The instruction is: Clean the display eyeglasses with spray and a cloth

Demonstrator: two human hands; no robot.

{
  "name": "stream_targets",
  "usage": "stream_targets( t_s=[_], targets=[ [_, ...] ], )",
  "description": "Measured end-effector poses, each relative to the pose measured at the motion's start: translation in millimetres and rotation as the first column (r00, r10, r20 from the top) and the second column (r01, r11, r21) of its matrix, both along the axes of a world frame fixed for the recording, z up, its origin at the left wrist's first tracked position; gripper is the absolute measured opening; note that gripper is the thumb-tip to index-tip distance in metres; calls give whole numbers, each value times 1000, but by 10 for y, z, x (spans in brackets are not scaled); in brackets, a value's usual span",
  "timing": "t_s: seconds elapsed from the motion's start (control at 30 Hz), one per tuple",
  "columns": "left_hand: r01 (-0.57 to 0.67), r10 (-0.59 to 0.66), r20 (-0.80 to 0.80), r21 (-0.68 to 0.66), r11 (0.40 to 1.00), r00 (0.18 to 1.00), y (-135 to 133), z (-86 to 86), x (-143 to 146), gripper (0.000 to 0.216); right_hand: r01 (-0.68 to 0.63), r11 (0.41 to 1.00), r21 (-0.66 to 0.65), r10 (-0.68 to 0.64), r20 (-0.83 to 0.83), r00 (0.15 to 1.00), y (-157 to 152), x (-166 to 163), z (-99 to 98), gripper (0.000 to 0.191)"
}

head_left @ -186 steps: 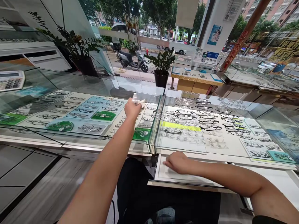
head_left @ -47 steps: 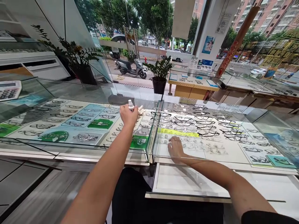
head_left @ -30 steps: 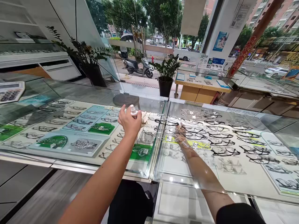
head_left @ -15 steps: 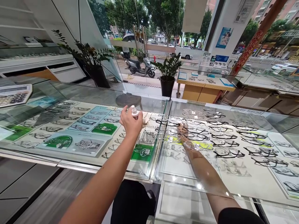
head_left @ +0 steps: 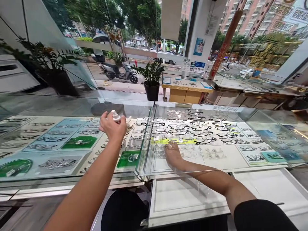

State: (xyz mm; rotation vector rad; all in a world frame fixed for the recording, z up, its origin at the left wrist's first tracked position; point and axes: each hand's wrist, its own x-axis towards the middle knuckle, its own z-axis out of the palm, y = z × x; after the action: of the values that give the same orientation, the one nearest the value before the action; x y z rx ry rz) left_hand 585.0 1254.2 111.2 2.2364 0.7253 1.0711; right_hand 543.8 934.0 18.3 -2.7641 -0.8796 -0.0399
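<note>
My left hand (head_left: 113, 127) is closed around a small bottle with a white spray top (head_left: 115, 115), held over the glass counter. A crumpled pale cloth (head_left: 130, 123) shows just to its right. Behind the slanting glass, my right hand (head_left: 173, 154) is inside the display case, its fingers curled in front of a yellow-green strip (head_left: 160, 140). Whatever those fingers hold, if anything, is hidden by glare and the hand itself. Several rows of eyeglasses (head_left: 178, 131) lie beyond it, and a dark-framed pair (head_left: 205, 140) is to its right.
A glass edge (head_left: 141, 157) divides the two cases. An open white drawer (head_left: 180, 195) juts out below the right case. More eyeglasses lie on blue and green cards (head_left: 80, 142) at left. A potted plant (head_left: 151, 86) stands beyond the counter.
The view has turned to the right. My right hand has drawn back toward me, from among the eyeglasses to the near side of the yellow-green strip. My left hand still holds the bottle.
</note>
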Motion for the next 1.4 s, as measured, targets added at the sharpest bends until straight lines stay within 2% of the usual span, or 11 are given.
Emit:
stream_targets(
  t_s=[0.1,0.23,0.33,0.43,0.57,0.63,0.7,0.83,1.03,1.23,1.4],
  targets=[
    [5,-5,-5,2,1000,1000,-32,27,-29,54,-101,991,-88,90,-123,988,-144,-381,118,17],
    [10,-10,5,4,1000,1000,-64,47,-47,53,-198,967,-159,152,-267,952,-469,-883,429,17],
    [10,-10,1,-12,1000,1000,-72,49,-44,53,-301,934,-190,208,-396,894,-678,-1183,830,14],
    [13,-13,-2,-19,1000,1000,-71,42,-44,53,-393,910,-130,275,-520,809,-783,-1311,1414,18],
    [12,-12,3,-15,1000,1000,-78,30,-55,52,-365,928,74,348,-519,781,-720,-1056,2209,25],
    [17,-17,2,-13,1000,1000,-86,30,-64,52,-366,927,82,370,-357,858,-573,-723,2457,26],
    [23,-23,-4,-17,1000,1000,-86,34,-72,52,-354,935,36,353,-211,911,-344,-290,2569,28],
    [18,-18,-15,-30,999,1000,-49,35,-68,51,-213,977,-23,211,-77,974,240,658,2489,31],
    [9,-11,-26,-41,999,1000,31,7,-21,51,-86,991,-104,97,100,990,885,1679,2043,32],
    [23,-25,-40,-45,999,999,62,-30,2,53,-66,977,-201,98,155,983,1089,2036,1562,26],
    [29,-31,-50,-47,998,998,67,-50,14,52,-113,963,-245,153,150,977,1089,2100,1353,25]
  ],
)
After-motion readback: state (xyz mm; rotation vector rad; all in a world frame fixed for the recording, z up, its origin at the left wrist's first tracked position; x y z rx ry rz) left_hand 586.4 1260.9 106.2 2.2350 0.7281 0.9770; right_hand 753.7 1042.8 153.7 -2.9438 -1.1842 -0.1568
